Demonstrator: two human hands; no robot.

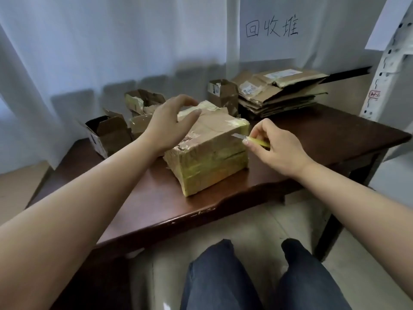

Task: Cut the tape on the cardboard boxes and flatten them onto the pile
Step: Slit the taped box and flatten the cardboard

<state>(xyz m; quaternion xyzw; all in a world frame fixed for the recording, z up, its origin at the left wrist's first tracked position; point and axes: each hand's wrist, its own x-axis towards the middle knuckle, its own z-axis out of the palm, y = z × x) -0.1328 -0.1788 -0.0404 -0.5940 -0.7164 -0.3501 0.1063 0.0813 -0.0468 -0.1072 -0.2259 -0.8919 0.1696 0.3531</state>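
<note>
Two hands were at work on the taped box [210, 151], which sat on the brown table [324, 135] straight ahead of my knees. My left hand [169, 124] lay over the box's far left top, fingers spread and loosely bent, thumb out along the lid, gripping nothing. My right hand [274, 148] was just right of the box, fingers curled tight round a yellow utility knife [260, 141], whose blade met the box's upper right edge where the tape wrapped over. Behind the box to the right lay the pile of flattened cardboard [281, 95], with a small open carton [223, 93] just beside it. Behind the box to the left stood three more torn-open cartons [111, 135]. Above the pile hung a handwritten paper sign [271, 30].
</note>
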